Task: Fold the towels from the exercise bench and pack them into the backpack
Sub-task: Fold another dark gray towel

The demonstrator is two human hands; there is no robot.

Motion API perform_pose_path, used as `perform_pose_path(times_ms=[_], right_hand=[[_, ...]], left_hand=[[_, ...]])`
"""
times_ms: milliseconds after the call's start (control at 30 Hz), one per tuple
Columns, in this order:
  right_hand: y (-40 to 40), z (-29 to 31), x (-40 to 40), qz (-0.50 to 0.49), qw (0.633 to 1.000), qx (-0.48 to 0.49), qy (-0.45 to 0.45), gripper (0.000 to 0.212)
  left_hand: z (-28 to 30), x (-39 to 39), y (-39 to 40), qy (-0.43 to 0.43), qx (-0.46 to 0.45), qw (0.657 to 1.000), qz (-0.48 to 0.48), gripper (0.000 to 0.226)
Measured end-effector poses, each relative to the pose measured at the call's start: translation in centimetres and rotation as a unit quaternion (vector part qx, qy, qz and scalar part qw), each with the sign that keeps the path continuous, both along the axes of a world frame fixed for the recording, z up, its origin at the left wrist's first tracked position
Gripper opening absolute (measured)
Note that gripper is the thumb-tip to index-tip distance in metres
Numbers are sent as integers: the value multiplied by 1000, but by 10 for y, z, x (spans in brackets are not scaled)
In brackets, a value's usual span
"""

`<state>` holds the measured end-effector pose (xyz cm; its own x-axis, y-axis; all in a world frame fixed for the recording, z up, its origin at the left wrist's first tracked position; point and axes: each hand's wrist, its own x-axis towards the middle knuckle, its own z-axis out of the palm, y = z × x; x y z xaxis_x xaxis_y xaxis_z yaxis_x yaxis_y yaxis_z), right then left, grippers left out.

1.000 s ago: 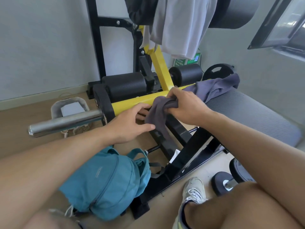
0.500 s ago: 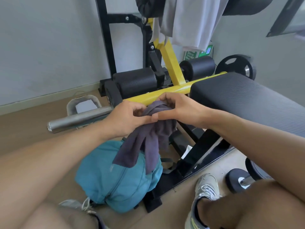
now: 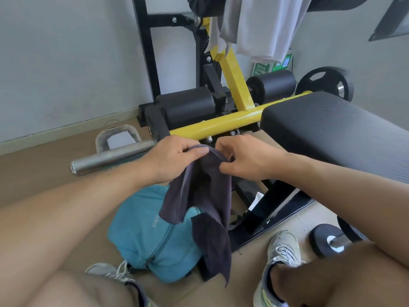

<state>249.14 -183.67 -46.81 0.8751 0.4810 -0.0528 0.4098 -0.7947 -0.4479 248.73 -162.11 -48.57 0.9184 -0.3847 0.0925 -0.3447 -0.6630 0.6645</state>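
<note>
Dark grey towel [image 3: 205, 196] hung crumpled and limp above the teal backpack [image 3: 146, 235], top hem pinched by left hand [image 3: 174, 159] and right hand [image 3: 245, 159], lower corners dangling unevenly

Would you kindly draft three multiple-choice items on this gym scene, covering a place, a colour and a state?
1. Where does the teal fabric backpack lie?
A. on the bench pad
B. on the floor beneath the hanging towel
C. on a shelf

2. What colour is the towel being held?
A. dark grey-purple
B. white
C. red

3. How is the backpack's visible zip?
A. closed
B. wide open
C. torn off

Answers:
1 B, it lies on the floor below the dark grey-purple cloth towel.
2 A, the left hand and right hand pinch its dark top edge.
3 A, no opening shows.
</note>
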Motion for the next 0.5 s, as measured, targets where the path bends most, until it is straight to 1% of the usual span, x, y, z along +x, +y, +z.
perform_pose_path(times_ms=[67,167,233,300,367,433,500], right_hand=[[2,1,0,-29,999,27,25,9],[-3,0,7,-69,994,60,53,7],[-13,-7,15,-94,992,51,67,6],[-26,-19,23,-124,989,17,74,6],[-39,-32,28,-159,983,-16,93,8],[-50,-41,32,-189,974,-38,116,15],[-55,-44,32,-197,968,-67,141,19]], left_hand=[[0,2,-2,-38,-14,999,19,45],[3,5,-2,-76,-42,995,58,39],[4,8,0,-97,-34,992,74,36],[3,11,5,-113,-29,987,113,33],[4,15,9,-127,-37,974,185,32],[8,19,14,-123,-52,949,285,30],[10,26,23,-104,-103,921,362,29]])
